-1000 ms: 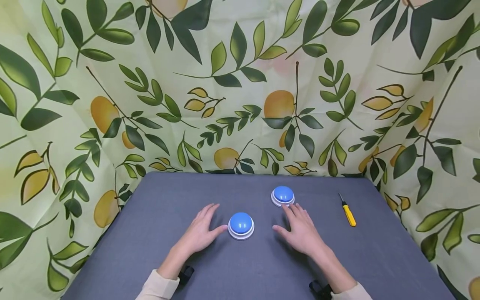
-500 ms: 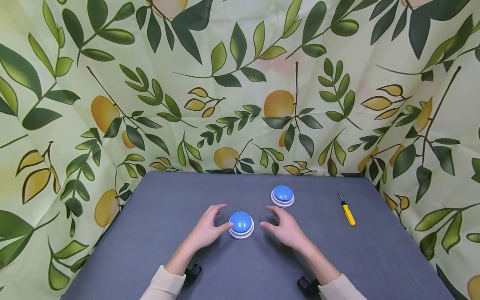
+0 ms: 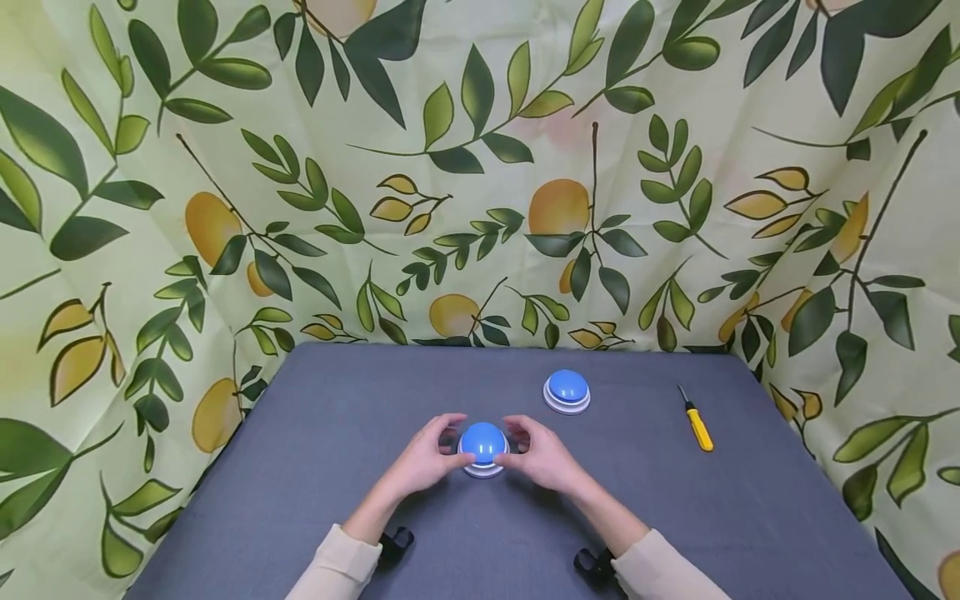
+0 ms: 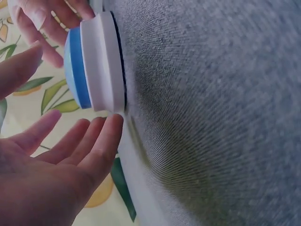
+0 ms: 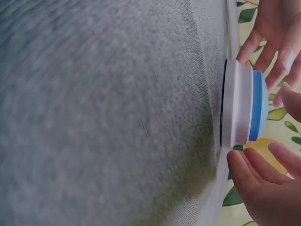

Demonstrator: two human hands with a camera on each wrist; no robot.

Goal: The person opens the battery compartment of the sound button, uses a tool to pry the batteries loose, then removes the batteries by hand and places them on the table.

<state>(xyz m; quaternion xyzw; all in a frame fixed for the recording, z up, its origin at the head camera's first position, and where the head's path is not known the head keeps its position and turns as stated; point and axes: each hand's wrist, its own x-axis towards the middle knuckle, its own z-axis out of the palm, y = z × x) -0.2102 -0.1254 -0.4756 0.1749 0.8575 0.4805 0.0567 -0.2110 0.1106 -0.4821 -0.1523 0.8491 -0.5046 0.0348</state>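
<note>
A blue push button with a white round base [image 3: 483, 442] sits flat on the grey table, between both hands. On its left, my left hand [image 3: 425, 457] has fingers bent loosely, the thumb overlapping the dome's edge in the head view. In the left wrist view, a fingertip of the left hand [image 4: 47, 176] is right at the white base. Mirroring it, my right hand [image 3: 550, 460] curves around the other side, thumb near the dome's front. The right wrist view has the fingertips of the right hand [image 5: 270, 193] just beside the base.
A second blue push button [image 3: 567, 388] stands farther back, right of centre. Toward the right lies a screwdriver with a yellow handle [image 3: 700, 427]. A leaf-patterned cloth [image 3: 480, 192] hangs behind and at both sides of the grey table [image 3: 360, 383].
Both hands have moved inward to the near button, the right hand leftward from in front of the far button and the left hand slightly rightward. Their fingers have bent more. The buttons stay put.
</note>
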